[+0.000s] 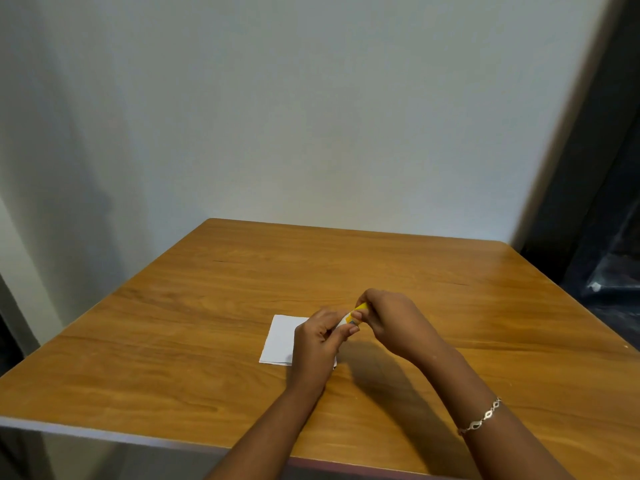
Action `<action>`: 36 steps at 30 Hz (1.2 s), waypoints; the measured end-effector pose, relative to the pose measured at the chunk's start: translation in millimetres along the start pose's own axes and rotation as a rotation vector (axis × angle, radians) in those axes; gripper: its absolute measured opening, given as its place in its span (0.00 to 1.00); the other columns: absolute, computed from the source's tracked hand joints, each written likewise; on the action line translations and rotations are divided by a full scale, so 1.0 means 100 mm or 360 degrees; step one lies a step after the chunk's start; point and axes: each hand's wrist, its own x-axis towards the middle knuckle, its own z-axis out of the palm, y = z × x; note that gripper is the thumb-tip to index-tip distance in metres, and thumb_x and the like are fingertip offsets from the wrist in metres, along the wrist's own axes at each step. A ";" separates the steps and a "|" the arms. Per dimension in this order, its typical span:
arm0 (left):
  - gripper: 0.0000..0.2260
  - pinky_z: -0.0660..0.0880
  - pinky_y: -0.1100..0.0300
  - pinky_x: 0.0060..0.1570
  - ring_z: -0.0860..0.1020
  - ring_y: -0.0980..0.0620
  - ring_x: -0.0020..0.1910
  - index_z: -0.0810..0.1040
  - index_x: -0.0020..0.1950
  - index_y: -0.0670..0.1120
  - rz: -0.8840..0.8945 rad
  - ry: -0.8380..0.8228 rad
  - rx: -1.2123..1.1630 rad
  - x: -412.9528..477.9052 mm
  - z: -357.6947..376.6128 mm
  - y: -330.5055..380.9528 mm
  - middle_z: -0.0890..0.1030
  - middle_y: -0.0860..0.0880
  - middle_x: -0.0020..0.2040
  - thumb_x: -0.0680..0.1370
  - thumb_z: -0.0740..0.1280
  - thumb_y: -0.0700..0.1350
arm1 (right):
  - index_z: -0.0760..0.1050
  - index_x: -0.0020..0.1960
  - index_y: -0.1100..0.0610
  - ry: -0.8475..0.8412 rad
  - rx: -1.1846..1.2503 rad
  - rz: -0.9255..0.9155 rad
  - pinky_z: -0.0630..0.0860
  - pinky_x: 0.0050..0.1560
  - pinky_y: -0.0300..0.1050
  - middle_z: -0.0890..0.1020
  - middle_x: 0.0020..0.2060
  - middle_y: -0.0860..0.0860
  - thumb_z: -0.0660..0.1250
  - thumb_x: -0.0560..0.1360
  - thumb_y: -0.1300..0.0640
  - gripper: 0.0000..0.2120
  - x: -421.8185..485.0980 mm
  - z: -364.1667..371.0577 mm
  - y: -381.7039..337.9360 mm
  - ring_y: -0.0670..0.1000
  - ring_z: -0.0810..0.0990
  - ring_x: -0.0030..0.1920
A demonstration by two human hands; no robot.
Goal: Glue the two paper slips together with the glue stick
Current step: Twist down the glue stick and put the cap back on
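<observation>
White paper slips (pixel 280 339) lie flat on the wooden table (pixel 207 341), partly hidden under my left hand; I cannot tell them apart as two. A yellow and white glue stick (pixel 352 316) is held between both hands just above the paper's right edge. My left hand (pixel 320 336) grips its white lower end. My right hand (pixel 389 318) pinches its yellow end with thumb and fingers. Whether the cap is on or off is hidden by my fingers.
The table stands against a pale wall (pixel 311 116). A dark curtain or plastic-covered area (pixel 602 237) is at the far right. A silver bracelet (pixel 481 419) sits on my right wrist. The table's near edge (pixel 104 436) runs across the bottom left.
</observation>
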 end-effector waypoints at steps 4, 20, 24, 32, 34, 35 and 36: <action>0.09 0.78 0.58 0.46 0.80 0.58 0.47 0.82 0.48 0.56 0.0033 0.0041 0.0026 0.00 0.01 -0.03 0.83 0.58 0.47 0.70 0.67 0.50 | 0.74 0.55 0.60 0.0010 -0.0062 0.0116 0.71 0.44 0.47 0.82 0.48 0.58 0.59 0.77 0.49 0.16 0.04 0.02 -0.06 0.57 0.78 0.48; 0.10 0.76 0.63 0.44 0.79 0.58 0.47 0.80 0.53 0.47 0.0117 0.0001 0.0224 0.01 0.01 -0.05 0.82 0.49 0.47 0.73 0.66 0.46 | 0.75 0.43 0.61 0.0105 0.0842 0.0241 0.72 0.31 0.43 0.78 0.31 0.51 0.63 0.76 0.52 0.12 -0.08 0.22 0.08 0.48 0.78 0.31; 0.10 0.76 0.61 0.45 0.78 0.56 0.47 0.80 0.53 0.47 -0.0006 -0.0025 0.0152 0.01 0.00 -0.06 0.81 0.48 0.48 0.73 0.66 0.45 | 0.72 0.54 0.51 0.0180 0.1475 0.0161 0.71 0.30 0.36 0.77 0.38 0.51 0.63 0.75 0.62 0.09 -0.18 0.31 0.17 0.46 0.76 0.36; 0.08 0.75 0.62 0.29 0.79 0.55 0.39 0.79 0.51 0.47 -0.0084 -0.0151 0.0086 -0.01 0.02 0.00 0.79 0.51 0.43 0.75 0.64 0.44 | 0.76 0.48 0.67 0.0328 0.1683 0.0113 0.69 0.32 0.28 0.78 0.35 0.52 0.63 0.73 0.68 0.06 -0.10 0.32 0.14 0.37 0.76 0.30; 0.08 0.75 0.61 0.28 0.79 0.54 0.38 0.80 0.49 0.47 -0.0064 -0.0128 0.0120 -0.01 0.02 0.00 0.80 0.49 0.42 0.73 0.63 0.45 | 0.76 0.45 0.65 0.0348 0.1720 0.0149 0.71 0.35 0.29 0.77 0.35 0.53 0.64 0.73 0.67 0.03 -0.08 0.35 0.12 0.38 0.76 0.32; 0.08 0.75 0.61 0.27 0.78 0.54 0.37 0.80 0.48 0.47 -0.0051 -0.0116 0.0138 -0.01 0.02 0.00 0.80 0.48 0.42 0.73 0.63 0.45 | 0.76 0.42 0.62 0.0362 0.1724 0.0172 0.72 0.37 0.33 0.77 0.34 0.53 0.65 0.73 0.66 0.02 -0.07 0.37 0.12 0.41 0.76 0.33; 0.08 0.75 0.61 0.27 0.78 0.54 0.36 0.80 0.48 0.47 -0.0034 -0.0102 0.0157 -0.01 0.02 -0.01 0.80 0.47 0.41 0.72 0.64 0.46 | 0.75 0.39 0.59 0.0386 0.1728 0.0197 0.72 0.39 0.38 0.76 0.34 0.54 0.65 0.72 0.65 0.04 -0.06 0.39 0.12 0.45 0.76 0.35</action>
